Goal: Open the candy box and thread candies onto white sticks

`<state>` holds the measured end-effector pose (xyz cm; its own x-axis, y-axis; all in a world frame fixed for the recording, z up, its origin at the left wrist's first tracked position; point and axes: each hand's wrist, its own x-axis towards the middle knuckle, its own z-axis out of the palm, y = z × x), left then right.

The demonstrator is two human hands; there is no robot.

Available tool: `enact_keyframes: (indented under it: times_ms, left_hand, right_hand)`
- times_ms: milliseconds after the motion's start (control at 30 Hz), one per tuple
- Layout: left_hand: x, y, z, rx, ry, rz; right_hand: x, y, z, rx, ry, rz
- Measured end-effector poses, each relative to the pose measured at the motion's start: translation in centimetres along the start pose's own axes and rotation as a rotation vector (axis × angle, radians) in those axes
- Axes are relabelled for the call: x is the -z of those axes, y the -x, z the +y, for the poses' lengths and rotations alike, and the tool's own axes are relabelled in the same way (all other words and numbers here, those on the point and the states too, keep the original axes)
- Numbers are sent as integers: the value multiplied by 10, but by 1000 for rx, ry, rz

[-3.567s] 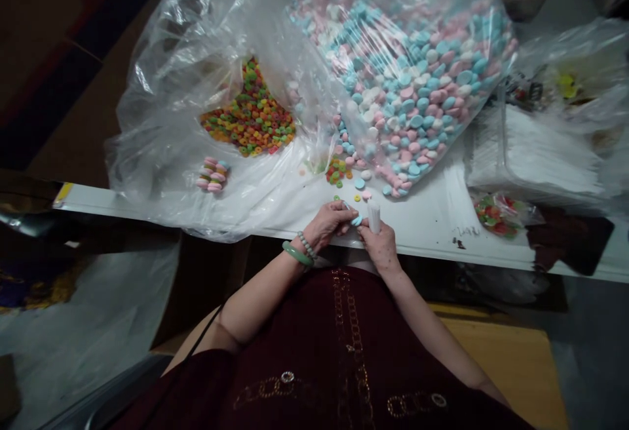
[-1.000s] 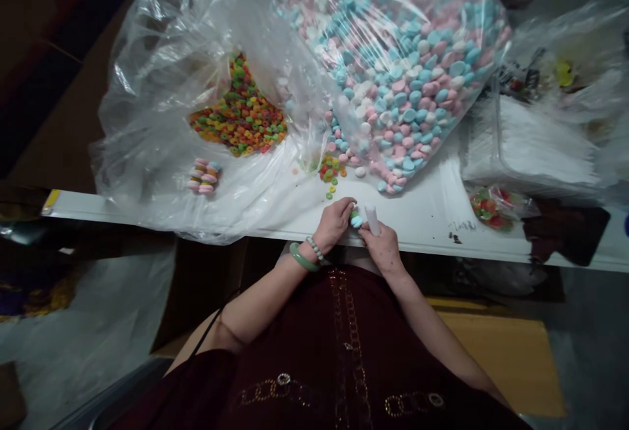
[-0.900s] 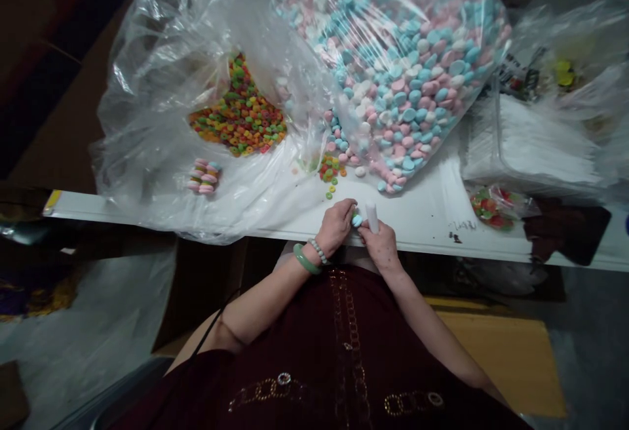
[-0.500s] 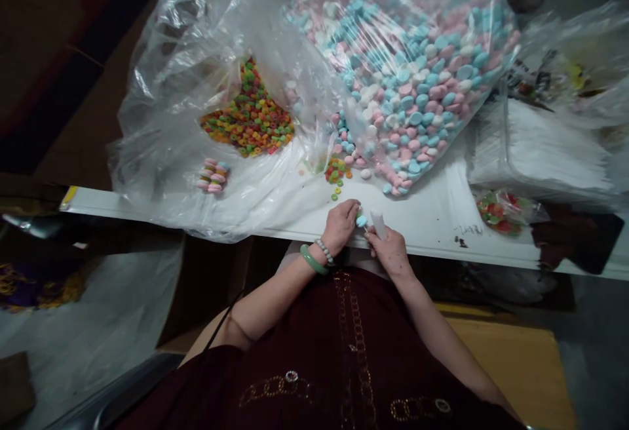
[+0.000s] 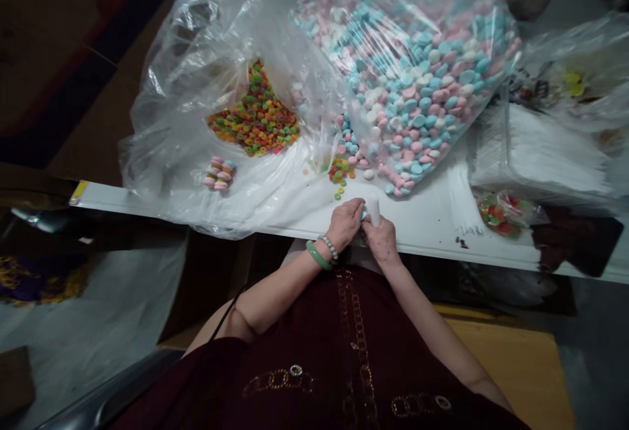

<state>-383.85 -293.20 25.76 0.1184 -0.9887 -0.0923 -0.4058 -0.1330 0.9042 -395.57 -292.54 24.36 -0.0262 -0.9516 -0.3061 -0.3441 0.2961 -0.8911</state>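
Observation:
My left hand [image 5: 346, 223], with a jade bangle and a bead bracelet at the wrist, pinches a small light-blue domed piece [image 5: 363, 215], mostly hidden by the fingers. Pressed close against it, my right hand [image 5: 381, 238] is closed around a slim white translucent strip or sleeve [image 5: 374, 210] that sticks up from the grip. Just beyond the hands lie loose coloured rings [image 5: 339, 171] and a single white dome [image 5: 368, 174]. A small group of pink and blue macaron-like sandwiches [image 5: 219, 174] rests on plastic at the left.
A large clear bag [image 5: 417, 82] of pink, blue and white domes fills the table's back. Left of it, an open plastic bag [image 5: 167, 89] holds many coloured rings [image 5: 260, 118]. White sleeves [image 5: 550, 148] and a dark phone-like object [image 5: 597, 243] are at right on the white table [image 5: 427, 220].
My hands have come together, and the blue piece between them is now largely covered. The right hand has shifted left with the white strip. The view has moved slightly.

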Motion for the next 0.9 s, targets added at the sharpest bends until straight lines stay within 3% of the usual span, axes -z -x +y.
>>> enact_keyframes:
  times_ms: [133, 267, 367, 533, 733, 900]
  left_hand:
    - [16, 3, -2, 13, 102, 13]
    - [36, 1, -12, 60, -265, 178]
    - [44, -4, -18, 54, -498, 109]
    - [43, -20, -21, 19, -491, 191]
    - [40, -45, -22, -80, -523, 27]
    - [40, -38, -21, -110, -625, -15]
  right_hand:
    - [15, 6, 1, -121, -124, -15]
    - [30, 11, 3, -173, -148, 18]
    - [32, 13, 1, -172, -173, 6]
    - [29, 11, -5, -202, -213, -1]
    - [30, 9, -4, -207, -221, -28]
    - [30, 8, -1, -193, -187, -67]
